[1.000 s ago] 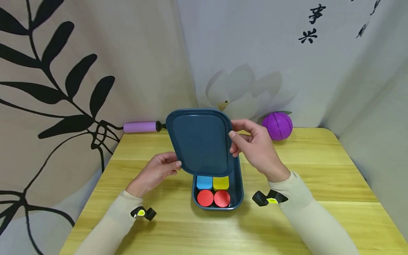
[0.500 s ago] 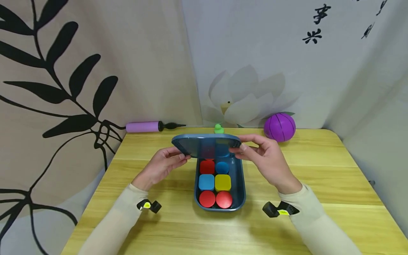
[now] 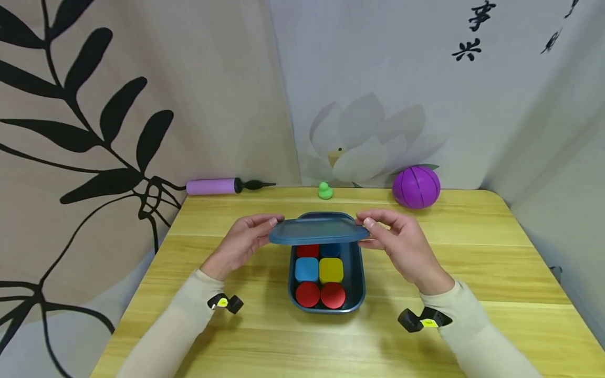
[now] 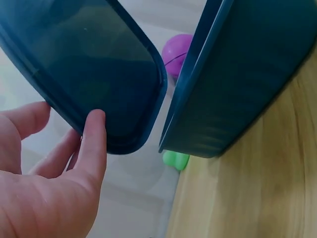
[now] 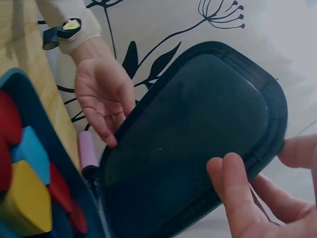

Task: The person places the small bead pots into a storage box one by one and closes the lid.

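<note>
A dark blue lid (image 3: pixel 317 231) hovers nearly flat over the far end of a dark blue box (image 3: pixel 356 286). My left hand (image 3: pixel 246 239) pinches its left edge and my right hand (image 3: pixel 394 239) pinches its right edge. Inside the box lie coloured blocks: a light blue one (image 3: pixel 306 269), a yellow one (image 3: pixel 331 270) and two red round ones (image 3: pixel 308 294) at the front; more sit half hidden under the lid. The left wrist view shows the lid (image 4: pixel 94 69) beside the box wall (image 4: pixel 242 79). The right wrist view shows the lid's underside (image 5: pixel 193 144) with both hands on it.
A purple ball (image 3: pixel 416 187), a small green duck (image 3: pixel 324 191) and a purple-handled pump (image 3: pixel 212 186) lie along the back edge of the wooden table (image 3: pixel 472 262). Fabric walls close in behind and on both sides.
The lid has swung down from standing upright to nearly flat just above the box. Both hands came down with it and kept hold of its edges.
</note>
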### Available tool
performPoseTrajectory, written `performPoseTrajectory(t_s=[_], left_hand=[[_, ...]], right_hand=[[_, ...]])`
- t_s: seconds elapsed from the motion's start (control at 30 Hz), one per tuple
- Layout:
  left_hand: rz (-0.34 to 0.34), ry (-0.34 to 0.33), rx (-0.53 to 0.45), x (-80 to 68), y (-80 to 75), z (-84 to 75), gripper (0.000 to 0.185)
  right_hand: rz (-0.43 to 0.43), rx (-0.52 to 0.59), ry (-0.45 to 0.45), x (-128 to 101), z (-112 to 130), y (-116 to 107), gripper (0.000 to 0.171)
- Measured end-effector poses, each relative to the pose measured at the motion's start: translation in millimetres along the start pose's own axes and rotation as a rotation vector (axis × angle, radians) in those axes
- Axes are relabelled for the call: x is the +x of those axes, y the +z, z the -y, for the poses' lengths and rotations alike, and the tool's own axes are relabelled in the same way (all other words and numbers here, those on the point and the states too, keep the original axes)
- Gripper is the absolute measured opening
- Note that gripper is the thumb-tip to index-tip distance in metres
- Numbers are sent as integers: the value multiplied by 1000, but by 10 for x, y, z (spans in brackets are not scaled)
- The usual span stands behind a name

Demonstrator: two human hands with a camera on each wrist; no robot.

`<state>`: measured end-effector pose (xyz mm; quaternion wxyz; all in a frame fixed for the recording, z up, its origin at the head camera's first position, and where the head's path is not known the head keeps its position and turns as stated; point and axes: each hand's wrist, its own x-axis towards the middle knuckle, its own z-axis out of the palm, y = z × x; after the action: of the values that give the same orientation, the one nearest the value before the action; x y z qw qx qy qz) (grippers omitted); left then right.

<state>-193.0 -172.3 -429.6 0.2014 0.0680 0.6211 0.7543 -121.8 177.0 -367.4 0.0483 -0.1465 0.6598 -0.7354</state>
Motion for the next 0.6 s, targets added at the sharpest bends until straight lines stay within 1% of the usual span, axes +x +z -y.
performPoseTrajectory(t_s=[0.07, 0.17, 0.27, 0.43, 0.6], left_hand=[[-4, 9, 6, 33, 11, 4, 50], [-9, 15, -23, 85, 13, 18, 48], [-10, 22, -33, 135, 22, 31, 50], [-32, 11, -6, 212, 35, 75, 56], [-48, -6, 7, 298, 32, 161, 56]], right_hand=[[2, -13, 23, -23, -51, -18, 33], [16, -30, 50, -61, -132, -34, 38], [22, -60, 67, -93, -206, -43, 42], [48, -103, 83, -158, -344, -64, 50], [48, -152, 155, -216, -502, -66, 63]])
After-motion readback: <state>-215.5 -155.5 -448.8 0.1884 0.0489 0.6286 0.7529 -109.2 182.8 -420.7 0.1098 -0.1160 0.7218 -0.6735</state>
